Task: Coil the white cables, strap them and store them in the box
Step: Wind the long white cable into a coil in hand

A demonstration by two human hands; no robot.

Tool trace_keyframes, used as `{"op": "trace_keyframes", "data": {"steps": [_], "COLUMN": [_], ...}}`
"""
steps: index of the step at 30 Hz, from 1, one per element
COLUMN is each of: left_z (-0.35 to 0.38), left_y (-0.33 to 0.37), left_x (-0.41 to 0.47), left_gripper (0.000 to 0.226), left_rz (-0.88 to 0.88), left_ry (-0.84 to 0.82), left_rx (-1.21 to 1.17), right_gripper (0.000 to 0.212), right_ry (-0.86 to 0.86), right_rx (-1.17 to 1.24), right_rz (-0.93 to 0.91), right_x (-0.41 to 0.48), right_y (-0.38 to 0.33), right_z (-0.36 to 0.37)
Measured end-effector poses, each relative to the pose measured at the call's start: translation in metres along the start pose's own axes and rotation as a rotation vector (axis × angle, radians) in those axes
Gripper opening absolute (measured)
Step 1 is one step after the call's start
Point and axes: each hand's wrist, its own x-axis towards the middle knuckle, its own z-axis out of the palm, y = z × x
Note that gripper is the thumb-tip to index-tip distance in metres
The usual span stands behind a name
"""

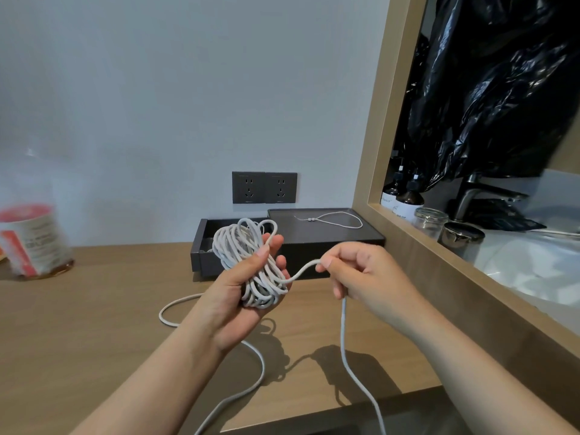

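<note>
My left hand holds a thick coil of white cable in its palm, thumb pressed across the loops. My right hand pinches the loose run of the same cable just right of the coil; the rest of the cable hangs down from it and loops over the wooden desk. Behind the hands lies a dark open box with its lid beside it. A thin white strap with a small clasp rests on the lid.
Two dark wall sockets sit above the box. A red-and-white container stands at the left of the desk. On the right, a wooden frame borders a sink counter with bottles, jars and a black plastic bag.
</note>
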Motion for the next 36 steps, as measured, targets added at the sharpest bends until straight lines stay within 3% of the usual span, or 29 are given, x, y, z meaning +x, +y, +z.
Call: {"op": "trace_keyframes", "data": {"steps": [3,9,13,18,27,36], "left_z": [-0.005,-0.006,-0.006,0.002,0.007,0.011], "left_y": [0.006,0.004,0.001,0.001,0.007,0.013], "left_x": [0.001,0.007,0.006,0.002,0.001,0.003], "left_gripper": [0.074,0.066,0.073,0.04,0.06,0.026], "left_rz": [-0.016,-0.022,-0.019,-0.009,-0.075,-0.088], "left_ry": [-0.064,-0.078,-0.044,-0.007,-0.134,-0.1], "left_rx": [-0.039,-0.079,-0.063,-0.002,-0.169,-0.108], "right_gripper": [0.022,0.023,0.023,0.022,0.011,0.02], "right_ry": [-0.09,-0.019,-0.031,-0.048,-0.244,-0.26], "right_rx": [-0.071,-0.051,-0.052,-0.045,-0.047,-0.002], "right_rz": [0.046,0.084,0.083,0.081,0.103,0.278], "right_x": [-0.004,-0.003,-0.005,-0.008,-0.02,-0.019], "right_y": [0.006,0.008,0.011,0.016,0.021,0.039], "right_z": [-0.001,0.004,0.008,0.008,-0.001,-0.016]}}
